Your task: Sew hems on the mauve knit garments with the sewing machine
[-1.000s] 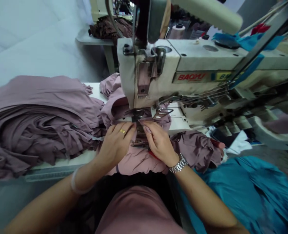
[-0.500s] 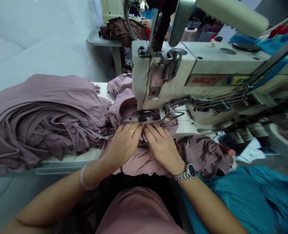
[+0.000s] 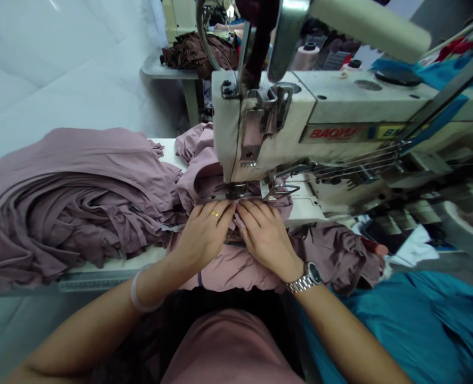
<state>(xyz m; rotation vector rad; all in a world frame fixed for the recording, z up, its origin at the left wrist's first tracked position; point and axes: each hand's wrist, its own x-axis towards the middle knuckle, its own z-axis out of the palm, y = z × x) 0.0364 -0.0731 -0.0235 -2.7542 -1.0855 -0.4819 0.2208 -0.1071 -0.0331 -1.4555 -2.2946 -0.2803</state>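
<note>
Both my hands rest on mauve knit fabric (image 3: 228, 272) on the white sewing table, just in front of the presser foot (image 3: 236, 191) of a Baoyu industrial sewing machine (image 3: 260, 128). My left hand (image 3: 206, 234), wearing a gold ring, presses the cloth with its fingertips near the foot. My right hand (image 3: 266, 237) holds the cloth beside it, the fingertips of both hands almost meeting. A small metal guide (image 3: 234, 238) shows between my wrists. A large folded pile of the same mauve fabric (image 3: 72, 197) lies to my left.
More mauve cloth (image 3: 332, 256) bunches to the right of my hands. Teal fabric (image 3: 412, 325) lies at lower right. Behind the machine stand a thread cone (image 3: 306, 57) and a side table (image 3: 152, 68) holding brown fabric (image 3: 198, 56), with another sewing machine (image 3: 180, 16) beyond.
My hands have drawn closer together in front of the presser foot, with the fabric gathered between them. The whole view has shifted slightly to the right of where it was a second ago.
</note>
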